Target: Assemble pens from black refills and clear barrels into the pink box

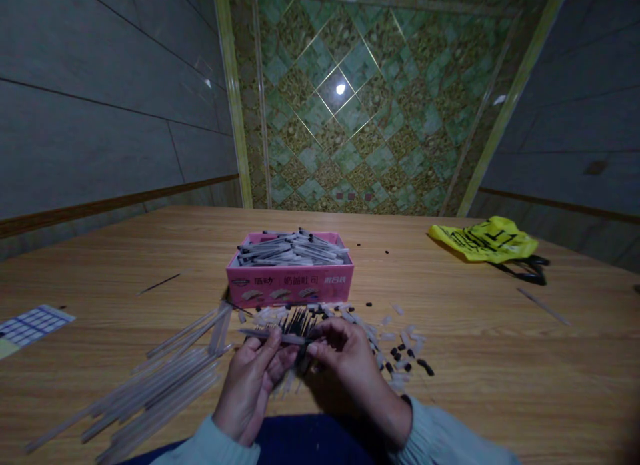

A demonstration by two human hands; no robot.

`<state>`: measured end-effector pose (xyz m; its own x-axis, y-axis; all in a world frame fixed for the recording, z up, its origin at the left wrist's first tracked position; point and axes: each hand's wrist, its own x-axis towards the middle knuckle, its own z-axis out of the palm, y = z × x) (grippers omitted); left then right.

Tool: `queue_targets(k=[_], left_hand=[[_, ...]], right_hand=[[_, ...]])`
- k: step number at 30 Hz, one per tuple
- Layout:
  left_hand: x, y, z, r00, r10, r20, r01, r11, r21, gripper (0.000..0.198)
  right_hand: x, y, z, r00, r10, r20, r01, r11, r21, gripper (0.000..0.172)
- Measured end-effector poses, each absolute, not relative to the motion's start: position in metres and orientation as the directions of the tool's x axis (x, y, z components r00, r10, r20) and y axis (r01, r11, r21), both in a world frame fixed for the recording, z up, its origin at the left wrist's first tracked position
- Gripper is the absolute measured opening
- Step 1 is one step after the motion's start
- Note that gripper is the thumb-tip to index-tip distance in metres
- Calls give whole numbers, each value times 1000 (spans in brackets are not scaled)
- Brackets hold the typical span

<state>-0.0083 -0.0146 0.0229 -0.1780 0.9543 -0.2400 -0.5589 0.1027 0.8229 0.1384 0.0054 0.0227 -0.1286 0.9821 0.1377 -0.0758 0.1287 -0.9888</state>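
Note:
Between both hands lies a thin translucent pen (285, 337), pointing left and nearly level. My left hand (255, 375) pinches its barrel between thumb and fingers. At its right end, my right hand (343, 348) has thumb and fingertips closed around a small dark part whose detail is hidden. Just behind the hands sits a bunch of dark pen refills (300, 320). Scattered to the right are small black plugs (400, 351) and clear caps (387, 336). Clear empty barrels (165, 391) lie in a loose pile left of my left hand.
A pink box (290, 285) full of pens (295, 248) stands ahead of the hands. A yellow bag (485, 241) with black handles lies at the far right. One barrel (544, 306) lies right, a dark refill (159, 283) left, and a blue-gridded sheet (37, 326) at the left edge.

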Motion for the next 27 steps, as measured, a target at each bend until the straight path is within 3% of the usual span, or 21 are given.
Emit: queue_targets(k=[6, 10, 17, 23, 27], left_hand=[[-5, -17, 21, -208, 957, -203, -520, 68, 852, 18], [-3, -19, 22, -211, 961, -176, -512, 45, 858, 25], [-3, -20, 23, -211, 972, -101, -487, -15, 873, 37], [-5, -18, 21, -216, 966, -144, -524, 9, 852, 33], [-4, -19, 22, -209, 968, -137, -524, 8, 852, 33]], right_hand=[[142, 2, 25, -92, 943, 319, 206, 331, -921, 11], [142, 1, 22, -84, 949, 303, 254, 314, -915, 1], [145, 2, 19, -241, 940, 241, 265, 302, -916, 45], [148, 2, 24, -253, 872, 419, 418, 489, -765, 9], [149, 2, 21, -291, 887, 359, 475, 459, -750, 41]])
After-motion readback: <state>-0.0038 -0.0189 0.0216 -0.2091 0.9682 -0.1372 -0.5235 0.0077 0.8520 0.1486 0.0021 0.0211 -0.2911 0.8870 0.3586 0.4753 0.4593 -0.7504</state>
